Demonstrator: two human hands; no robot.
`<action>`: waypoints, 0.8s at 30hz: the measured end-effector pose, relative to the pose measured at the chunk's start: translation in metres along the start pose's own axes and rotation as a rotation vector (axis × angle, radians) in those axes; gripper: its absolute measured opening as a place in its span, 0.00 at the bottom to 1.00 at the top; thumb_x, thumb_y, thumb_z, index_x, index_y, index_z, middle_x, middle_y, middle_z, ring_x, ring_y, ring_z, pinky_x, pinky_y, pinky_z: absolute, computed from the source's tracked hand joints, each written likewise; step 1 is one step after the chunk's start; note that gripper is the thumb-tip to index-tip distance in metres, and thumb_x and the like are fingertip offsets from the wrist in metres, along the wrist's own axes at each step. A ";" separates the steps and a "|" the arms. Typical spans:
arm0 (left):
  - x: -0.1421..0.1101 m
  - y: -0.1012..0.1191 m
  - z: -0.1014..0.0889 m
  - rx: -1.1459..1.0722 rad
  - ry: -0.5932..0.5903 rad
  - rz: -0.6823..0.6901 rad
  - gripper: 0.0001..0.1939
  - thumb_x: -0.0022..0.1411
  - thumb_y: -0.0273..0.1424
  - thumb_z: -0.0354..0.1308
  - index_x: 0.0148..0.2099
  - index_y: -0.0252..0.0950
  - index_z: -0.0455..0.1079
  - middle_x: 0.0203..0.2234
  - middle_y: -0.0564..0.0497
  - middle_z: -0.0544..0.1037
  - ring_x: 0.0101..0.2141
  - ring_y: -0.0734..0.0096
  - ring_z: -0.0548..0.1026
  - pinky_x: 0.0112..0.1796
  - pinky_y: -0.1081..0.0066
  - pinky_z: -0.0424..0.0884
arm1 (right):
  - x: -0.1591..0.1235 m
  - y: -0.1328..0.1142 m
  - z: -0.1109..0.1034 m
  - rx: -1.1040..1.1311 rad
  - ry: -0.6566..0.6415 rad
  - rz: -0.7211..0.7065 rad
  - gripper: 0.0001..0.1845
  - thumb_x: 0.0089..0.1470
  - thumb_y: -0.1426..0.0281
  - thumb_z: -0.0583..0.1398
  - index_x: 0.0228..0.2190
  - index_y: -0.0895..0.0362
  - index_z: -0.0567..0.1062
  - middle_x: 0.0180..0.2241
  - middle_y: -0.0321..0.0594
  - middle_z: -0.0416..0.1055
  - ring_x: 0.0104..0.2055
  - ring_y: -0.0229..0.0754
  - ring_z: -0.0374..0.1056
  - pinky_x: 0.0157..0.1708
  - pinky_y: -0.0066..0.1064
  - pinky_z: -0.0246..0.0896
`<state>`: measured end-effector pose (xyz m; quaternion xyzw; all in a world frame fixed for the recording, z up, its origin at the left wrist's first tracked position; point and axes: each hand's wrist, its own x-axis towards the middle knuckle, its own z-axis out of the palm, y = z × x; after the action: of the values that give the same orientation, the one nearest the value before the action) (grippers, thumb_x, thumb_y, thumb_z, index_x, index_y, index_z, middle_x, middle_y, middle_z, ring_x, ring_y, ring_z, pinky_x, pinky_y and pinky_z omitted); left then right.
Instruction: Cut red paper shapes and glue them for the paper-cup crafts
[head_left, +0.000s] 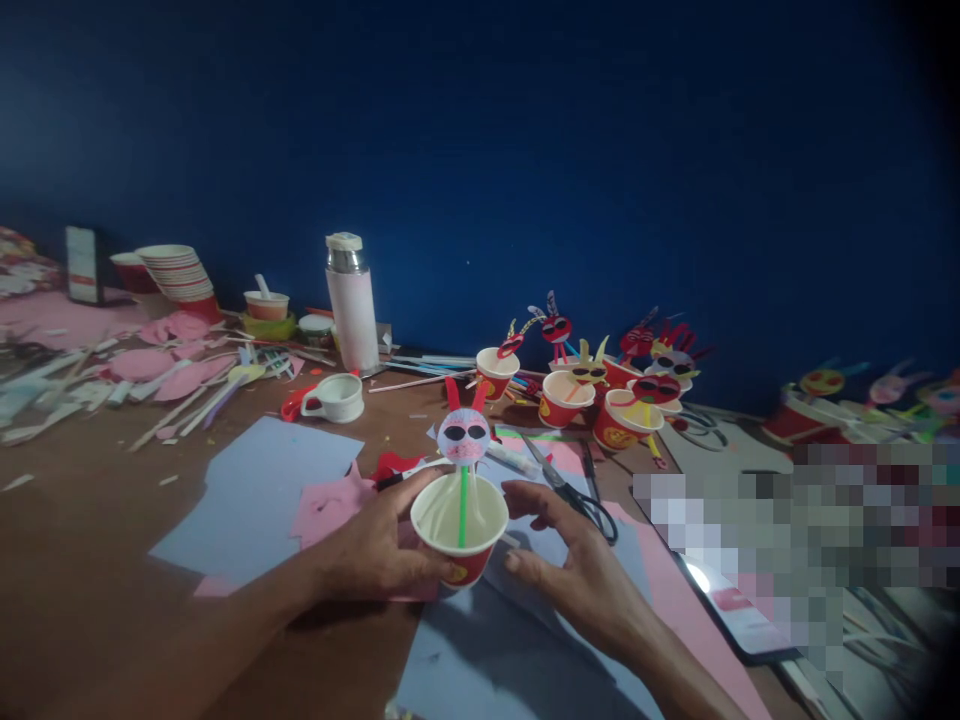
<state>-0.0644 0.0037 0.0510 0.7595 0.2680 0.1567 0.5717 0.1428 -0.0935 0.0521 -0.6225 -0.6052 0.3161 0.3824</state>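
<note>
The left hand (382, 545) gripped the cup (476, 566) snugly; the empty right hand (576, 562) curved loosely near its rim.

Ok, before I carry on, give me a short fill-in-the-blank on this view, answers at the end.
The left hand grips a cup whose outer wall is mostly ____.
The straw standing in it is ____.
The handles of the scissors are ____.
The mug has its handle toward the picture's ____ side.

Missing words: red; green; black; left.
</note>
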 end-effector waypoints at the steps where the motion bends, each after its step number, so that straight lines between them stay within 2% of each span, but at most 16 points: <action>1: 0.000 -0.001 0.001 0.011 0.004 0.017 0.40 0.48 0.38 0.66 0.61 0.37 0.53 0.53 0.42 0.68 0.52 0.55 0.67 0.50 0.61 0.65 | 0.000 0.000 0.002 0.009 -0.003 0.004 0.30 0.46 0.60 0.63 0.50 0.55 0.66 0.47 0.46 0.70 0.47 0.50 0.66 0.45 0.42 0.60; 4: -0.001 -0.005 0.005 0.072 0.052 0.078 0.38 0.49 0.38 0.65 0.59 0.38 0.53 0.50 0.45 0.70 0.48 0.58 0.69 0.47 0.65 0.67 | -0.002 0.002 0.008 -0.002 -0.014 0.006 0.34 0.43 0.60 0.65 0.51 0.56 0.65 0.49 0.47 0.68 0.48 0.51 0.65 0.46 0.43 0.61; 8: -0.003 -0.009 0.008 0.168 0.065 0.112 0.34 0.50 0.36 0.64 0.57 0.38 0.56 0.49 0.46 0.69 0.47 0.58 0.69 0.46 0.67 0.67 | -0.002 0.007 0.015 -0.065 -0.011 -0.118 0.38 0.41 0.62 0.67 0.53 0.55 0.62 0.52 0.47 0.65 0.52 0.51 0.62 0.49 0.42 0.58; 12: -0.003 -0.010 0.010 0.194 0.057 0.147 0.33 0.50 0.35 0.63 0.57 0.37 0.56 0.48 0.45 0.70 0.47 0.57 0.69 0.45 0.66 0.67 | -0.002 0.010 0.020 -0.127 0.002 -0.204 0.34 0.44 0.68 0.65 0.53 0.54 0.61 0.52 0.46 0.65 0.54 0.50 0.61 0.52 0.40 0.56; 16: -0.005 -0.008 0.011 0.177 0.027 0.162 0.32 0.51 0.34 0.62 0.56 0.38 0.55 0.45 0.46 0.71 0.42 0.62 0.72 0.41 0.68 0.69 | -0.003 0.010 0.021 -0.138 0.023 -0.267 0.31 0.45 0.70 0.65 0.51 0.54 0.63 0.50 0.44 0.67 0.52 0.49 0.63 0.51 0.38 0.57; 18: -0.007 -0.008 0.010 0.192 0.023 0.176 0.33 0.50 0.32 0.62 0.57 0.39 0.54 0.47 0.46 0.70 0.44 0.61 0.71 0.44 0.67 0.69 | -0.004 0.010 0.019 -0.143 0.042 -0.328 0.30 0.45 0.71 0.64 0.51 0.53 0.63 0.50 0.44 0.68 0.52 0.49 0.64 0.50 0.37 0.58; 20: -0.010 -0.009 0.007 0.241 0.027 0.183 0.37 0.49 0.31 0.63 0.59 0.39 0.51 0.52 0.44 0.66 0.50 0.57 0.67 0.50 0.63 0.65 | -0.005 0.009 0.016 -0.152 0.064 -0.372 0.29 0.46 0.71 0.64 0.50 0.52 0.63 0.50 0.44 0.68 0.51 0.49 0.64 0.49 0.36 0.58; 24: -0.014 -0.015 0.001 0.284 0.058 0.168 0.41 0.49 0.30 0.62 0.62 0.42 0.46 0.57 0.43 0.61 0.56 0.53 0.60 0.56 0.56 0.57 | -0.005 0.007 0.012 -0.129 0.095 -0.384 0.26 0.48 0.70 0.63 0.50 0.52 0.63 0.48 0.44 0.68 0.51 0.49 0.65 0.48 0.35 0.59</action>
<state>-0.0785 -0.0020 0.0370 0.8476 0.2395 0.1862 0.4354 0.1359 -0.0974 0.0399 -0.5329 -0.7132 0.1683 0.4231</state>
